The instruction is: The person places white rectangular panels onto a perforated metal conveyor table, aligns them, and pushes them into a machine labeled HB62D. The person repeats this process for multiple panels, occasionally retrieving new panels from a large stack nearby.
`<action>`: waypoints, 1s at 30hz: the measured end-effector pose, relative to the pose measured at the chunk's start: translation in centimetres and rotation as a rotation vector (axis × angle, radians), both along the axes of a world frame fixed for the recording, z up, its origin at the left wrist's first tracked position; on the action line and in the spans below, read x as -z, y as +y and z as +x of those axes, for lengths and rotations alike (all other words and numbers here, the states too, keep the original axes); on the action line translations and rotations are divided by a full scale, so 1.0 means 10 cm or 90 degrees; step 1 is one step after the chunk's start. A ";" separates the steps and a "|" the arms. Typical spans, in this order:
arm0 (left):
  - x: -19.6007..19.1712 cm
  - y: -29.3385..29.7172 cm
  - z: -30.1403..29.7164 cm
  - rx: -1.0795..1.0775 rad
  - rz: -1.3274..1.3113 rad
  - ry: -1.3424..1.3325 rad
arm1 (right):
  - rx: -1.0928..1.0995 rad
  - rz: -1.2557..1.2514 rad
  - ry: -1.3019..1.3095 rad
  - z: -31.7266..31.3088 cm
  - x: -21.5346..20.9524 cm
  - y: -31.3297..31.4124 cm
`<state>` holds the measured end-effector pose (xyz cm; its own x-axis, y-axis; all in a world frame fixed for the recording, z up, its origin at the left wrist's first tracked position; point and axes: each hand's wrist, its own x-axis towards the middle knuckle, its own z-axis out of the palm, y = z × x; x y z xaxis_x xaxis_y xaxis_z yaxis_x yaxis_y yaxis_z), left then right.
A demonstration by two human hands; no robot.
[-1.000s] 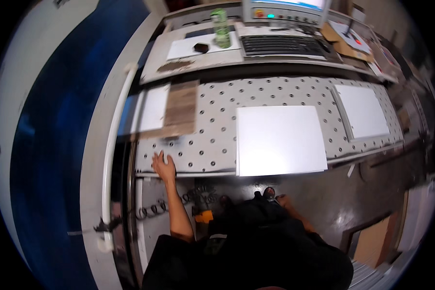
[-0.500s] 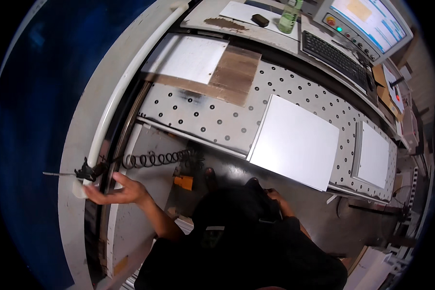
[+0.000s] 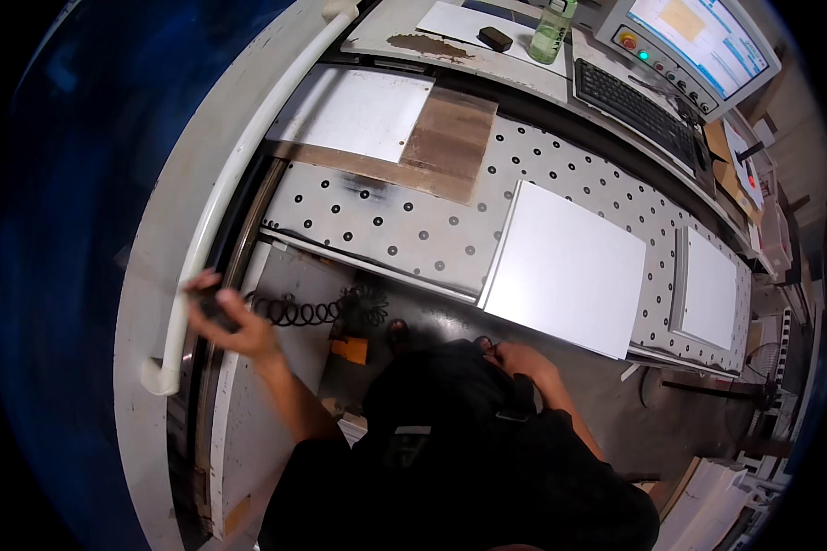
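Note:
By the white rail (image 3: 213, 207) at the left, my left hand (image 3: 253, 338) is raised, its fingers curled around a dark air blow gun (image 3: 215, 310). Motion blurs the fingers and the gun, and most of the gun is hidden in the palm. A black coiled hose (image 3: 299, 312) runs from beside this hand toward the table's underside. My right hand (image 3: 522, 360) is held low in front of the body; the black cap (image 3: 450, 395) covers part of its fingers, so what they hold, if anything, cannot be seen.
A dotted grey table (image 3: 413, 241) carries a white sheet on a brown board (image 3: 450, 142), a large white sheet stack (image 3: 565, 271) over its front edge and a smaller stack (image 3: 708, 285). Beyond are a keyboard (image 3: 634, 115), a monitor (image 3: 698, 41) and a green bottle (image 3: 551, 32).
My left hand has closed around the air blow gun, taken it off the lower end of the rail and moved up and right. My right hand shows more beside the cap.

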<state>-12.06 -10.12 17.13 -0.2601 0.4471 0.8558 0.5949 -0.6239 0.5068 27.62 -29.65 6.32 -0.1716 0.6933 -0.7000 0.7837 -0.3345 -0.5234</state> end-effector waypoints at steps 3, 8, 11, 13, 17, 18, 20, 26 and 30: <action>0.02 -0.14 0.66 0.241 -0.517 0.119 | -0.002 0.037 0.036 -0.25 -0.36 0.26; 0.51 -0.27 1.32 0.452 -0.688 0.310 | 0.054 0.044 0.047 -0.59 -0.62 0.46; 0.55 -0.13 1.20 0.370 -0.784 0.257 | 0.103 0.120 0.083 -0.70 -0.51 0.40; 0.66 0.05 1.01 0.334 -0.789 0.209 | 0.127 0.126 0.088 -0.78 -0.52 0.37; 0.72 0.40 0.67 0.406 -0.787 0.146 | 0.127 0.103 0.088 -0.83 -0.70 0.56; 0.73 0.45 0.63 0.412 -0.783 0.156 | 0.119 0.096 0.087 -0.83 -0.73 0.64; 0.68 0.49 0.60 0.413 -0.779 0.161 | 0.083 0.103 0.084 -0.77 -0.78 0.88; 0.35 0.38 0.85 0.645 -0.932 0.054 | 0.162 0.238 0.217 -0.47 -0.48 1.77; 0.20 0.28 0.98 0.785 -1.036 0.038 | 0.328 0.402 0.288 -0.25 -0.11 2.53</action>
